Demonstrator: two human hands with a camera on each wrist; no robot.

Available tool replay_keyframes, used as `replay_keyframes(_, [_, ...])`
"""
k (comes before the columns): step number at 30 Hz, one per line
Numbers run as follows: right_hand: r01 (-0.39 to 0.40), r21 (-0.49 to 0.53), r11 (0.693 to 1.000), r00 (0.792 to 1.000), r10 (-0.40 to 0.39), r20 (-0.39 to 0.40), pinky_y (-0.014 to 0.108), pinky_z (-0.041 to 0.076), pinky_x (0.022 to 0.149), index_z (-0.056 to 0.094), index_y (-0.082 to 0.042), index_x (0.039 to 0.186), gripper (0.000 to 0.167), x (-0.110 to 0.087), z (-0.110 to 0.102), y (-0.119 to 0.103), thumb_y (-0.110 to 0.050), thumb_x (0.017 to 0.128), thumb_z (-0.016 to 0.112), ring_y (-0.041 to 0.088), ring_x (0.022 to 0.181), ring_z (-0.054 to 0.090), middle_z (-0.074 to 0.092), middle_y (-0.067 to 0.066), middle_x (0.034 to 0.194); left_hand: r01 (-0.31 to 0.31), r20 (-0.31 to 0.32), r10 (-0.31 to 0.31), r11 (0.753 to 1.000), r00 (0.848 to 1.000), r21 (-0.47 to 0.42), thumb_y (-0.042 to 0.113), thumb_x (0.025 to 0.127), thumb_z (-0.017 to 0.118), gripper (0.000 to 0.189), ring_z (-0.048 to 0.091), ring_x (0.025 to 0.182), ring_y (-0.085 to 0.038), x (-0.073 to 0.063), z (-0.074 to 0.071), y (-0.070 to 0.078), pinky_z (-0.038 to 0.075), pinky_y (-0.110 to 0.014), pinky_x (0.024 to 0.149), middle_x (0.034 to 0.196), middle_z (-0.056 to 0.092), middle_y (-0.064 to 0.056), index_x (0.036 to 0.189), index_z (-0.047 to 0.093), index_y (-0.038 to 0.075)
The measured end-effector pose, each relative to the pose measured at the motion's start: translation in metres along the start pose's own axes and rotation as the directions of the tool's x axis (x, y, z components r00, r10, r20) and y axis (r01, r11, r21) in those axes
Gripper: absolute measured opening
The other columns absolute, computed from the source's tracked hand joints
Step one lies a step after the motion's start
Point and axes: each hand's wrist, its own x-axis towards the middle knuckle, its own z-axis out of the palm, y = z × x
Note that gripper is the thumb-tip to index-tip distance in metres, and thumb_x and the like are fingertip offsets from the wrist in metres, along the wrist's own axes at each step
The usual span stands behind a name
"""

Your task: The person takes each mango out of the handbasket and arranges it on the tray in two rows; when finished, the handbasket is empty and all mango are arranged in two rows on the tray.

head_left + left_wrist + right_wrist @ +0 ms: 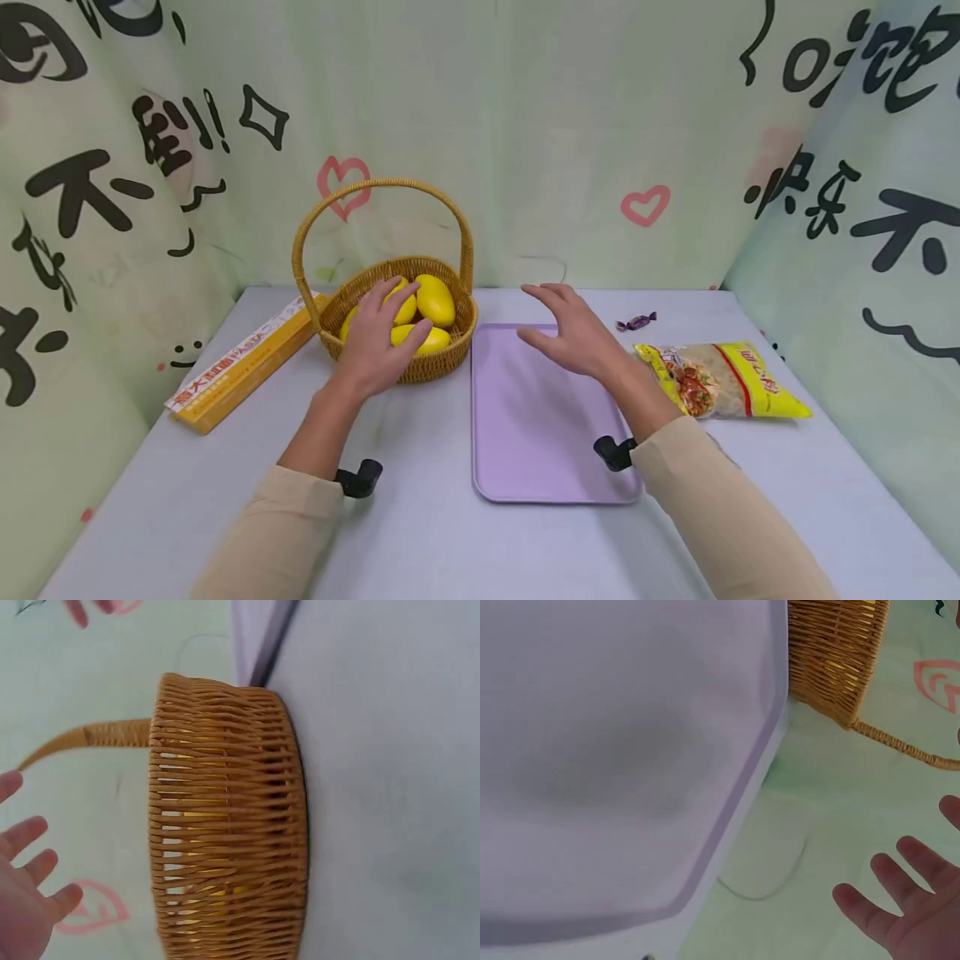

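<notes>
Table (420,517): tray (525,450), pasta box (240,362), noodles (723,379)

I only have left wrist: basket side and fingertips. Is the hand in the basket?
Observer: From the head view, the left hand is over the basket, fingers spread on the yellow fruits.
Operator: Gripping one?
Observer: Fingers look straight, resting on top; no closed grip visible.
Operator: Where's the right hand?
Observer: The right hand hovers open above the far end of the purple tray, which lies just right of the basket.
</notes>
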Motion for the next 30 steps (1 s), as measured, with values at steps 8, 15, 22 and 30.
replay_keyframes(8, [-0.009, 0.103, 0.995, 0.999, 0.005, 0.04, 0.061, 0.037, 0.119, 0.039, -0.024, 0.16, 0.068, 0.019, 0.004, -0.019, -0.04, 0.099, 0.064, 0.035, 0.148, 0.039, 0.037, 0.012, 0.162, 0.034, -0.36, -0.125, 0.968, 0.925, -0.249, 0.02, 0.099, 0.061, 0.045, 0.045, 0.143, -0.03, -0.01, -0.003, -0.018, 0.035, -0.056, 0.121, 0.15, 0.054, -0.011, 0.143, 0.06, 0.011])
replay_keyframes(15, [0.02, 0.136, 0.99, 0.997, -0.031, 0.078, 0.061, 0.041, 0.116, 0.041, -0.02, 0.159, 0.068, 0.033, 0.005, -0.036, -0.036, 0.098, 0.066, 0.037, 0.143, 0.043, 0.041, 0.013, 0.16, 0.049, -0.649, -0.278, 0.936, 0.709, -0.348, 0.006, 0.097, 0.059, 0.04, 0.056, 0.125, -0.029, -0.018, -0.011, -0.042, 0.049, -0.048, 0.107, 0.135, 0.059, -0.019, 0.136, 0.062, 0.002])
replay_keyframes(22, [0.079, 0.136, 0.988, 0.987, -0.096, 0.127, 0.055, 0.041, 0.118, 0.044, -0.017, 0.157, 0.066, 0.049, 0.014, -0.051, -0.033, 0.097, 0.067, 0.034, 0.143, 0.045, 0.045, 0.01, 0.159, 0.255, -0.502, -0.587, 0.773, 0.635, -0.581, 0.014, 0.1, 0.056, 0.046, 0.057, 0.125, -0.025, -0.023, -0.017, -0.068, 0.051, -0.03, 0.105, 0.144, 0.055, -0.01, 0.146, 0.055, 0.013])
replay_keyframes(30, [0.113, 0.068, 0.991, 0.968, -0.125, 0.216, 0.05, 0.033, 0.125, 0.047, -0.016, 0.155, 0.064, 0.069, 0.022, -0.075, -0.029, 0.096, 0.069, 0.032, 0.149, 0.039, 0.046, 0.011, 0.16, 0.49, -0.107, -0.71, 0.578, 0.696, -0.652, 0.035, 0.106, 0.053, 0.061, 0.048, 0.139, -0.022, -0.022, -0.019, -0.086, 0.051, -0.036, 0.104, 0.161, 0.042, -0.006, 0.163, 0.032, 0.028])
